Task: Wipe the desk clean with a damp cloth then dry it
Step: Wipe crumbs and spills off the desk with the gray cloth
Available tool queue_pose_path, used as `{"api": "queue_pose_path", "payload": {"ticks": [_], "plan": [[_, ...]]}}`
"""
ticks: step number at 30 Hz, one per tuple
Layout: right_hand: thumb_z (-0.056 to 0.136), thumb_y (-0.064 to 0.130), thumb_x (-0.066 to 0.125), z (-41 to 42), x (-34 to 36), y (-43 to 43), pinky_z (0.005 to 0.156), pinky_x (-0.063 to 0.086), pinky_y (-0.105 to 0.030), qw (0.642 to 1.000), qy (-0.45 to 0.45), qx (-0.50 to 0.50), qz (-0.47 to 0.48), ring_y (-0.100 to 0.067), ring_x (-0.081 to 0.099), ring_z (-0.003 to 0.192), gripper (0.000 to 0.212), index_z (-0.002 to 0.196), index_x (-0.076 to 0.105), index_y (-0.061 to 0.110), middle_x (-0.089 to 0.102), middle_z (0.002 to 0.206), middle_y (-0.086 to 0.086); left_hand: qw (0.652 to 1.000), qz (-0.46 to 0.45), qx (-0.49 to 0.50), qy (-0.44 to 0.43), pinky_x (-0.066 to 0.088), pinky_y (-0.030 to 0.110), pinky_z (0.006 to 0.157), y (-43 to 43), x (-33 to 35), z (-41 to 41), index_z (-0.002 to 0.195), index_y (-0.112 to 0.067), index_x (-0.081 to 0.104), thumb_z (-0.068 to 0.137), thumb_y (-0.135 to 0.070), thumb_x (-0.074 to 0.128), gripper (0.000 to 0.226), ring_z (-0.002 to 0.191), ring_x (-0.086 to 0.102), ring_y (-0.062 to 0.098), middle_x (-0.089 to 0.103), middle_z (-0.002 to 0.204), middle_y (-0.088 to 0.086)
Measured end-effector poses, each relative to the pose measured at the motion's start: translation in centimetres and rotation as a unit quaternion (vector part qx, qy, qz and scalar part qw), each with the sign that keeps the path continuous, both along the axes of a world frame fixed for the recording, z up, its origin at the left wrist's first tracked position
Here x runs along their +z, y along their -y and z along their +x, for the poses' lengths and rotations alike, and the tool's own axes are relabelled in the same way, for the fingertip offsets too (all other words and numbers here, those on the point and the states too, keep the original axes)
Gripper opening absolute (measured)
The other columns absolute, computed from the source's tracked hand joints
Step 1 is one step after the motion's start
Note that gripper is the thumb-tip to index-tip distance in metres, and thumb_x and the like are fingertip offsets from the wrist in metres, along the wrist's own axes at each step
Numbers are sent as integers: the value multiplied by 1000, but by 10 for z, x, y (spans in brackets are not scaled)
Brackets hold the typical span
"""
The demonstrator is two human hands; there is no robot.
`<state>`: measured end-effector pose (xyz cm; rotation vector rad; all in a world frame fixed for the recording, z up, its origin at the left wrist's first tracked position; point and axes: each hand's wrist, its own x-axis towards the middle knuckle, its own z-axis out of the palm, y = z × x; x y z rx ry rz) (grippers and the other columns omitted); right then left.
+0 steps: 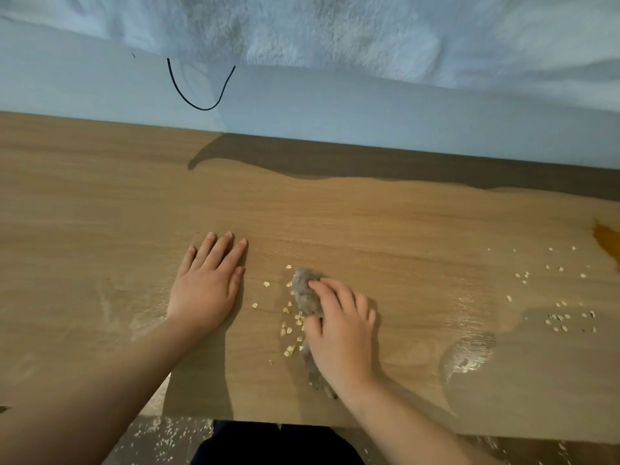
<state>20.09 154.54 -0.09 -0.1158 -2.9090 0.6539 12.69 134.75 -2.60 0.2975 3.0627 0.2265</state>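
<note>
A wooden desk (pixel 369 223) fills the view. My right hand (pixel 342 327) presses a bunched grey cloth (pixel 303 293) onto the desk near the front edge. Pale oat-like flakes (pixel 291 322) lie in a loose line just left of the cloth. My left hand (pixel 208 283) rests flat on the desk, fingers spread, holding nothing, a short way left of the flakes. More flakes (pixel 567 320) are scattered at the right. An orange-brown stain (pixel 607 243) marks the desk at the far right edge. Wet streaks (pixel 469 354) shine on the wood to the right of my right hand.
A pale wall (pixel 335 112) runs along the back of the desk, with a black cable (pixel 198 102) looping down it. A white fluffy fabric (pixel 335 28) hangs across the top. Flakes lie on the floor (pixel 161 437) below the desk's front edge.
</note>
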Motion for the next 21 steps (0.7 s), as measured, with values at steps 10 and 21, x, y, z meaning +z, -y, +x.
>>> {"api": "queue_pose_path", "payload": {"ticks": [10,21], "plan": [[86,26,48,-76,0,-36,95,25,-38,993,82,-25,79,-24,33,121,49,136,43,27,39,143,7,1000,-27,14,7,16,41,112,34,5,31,142,-30,34,92,-53,18,58,140,23,25,35,148,2],[88,25,47,-106,9,-45,96,25,-36,993,82,45,72,-21,32,124,48,135,43,33,39,144,10,999,-27,31,8,-4,35,113,38,-2,41,144,-34,4,86,-64,-4,65,143,-2,18,11,154,-4]]}}
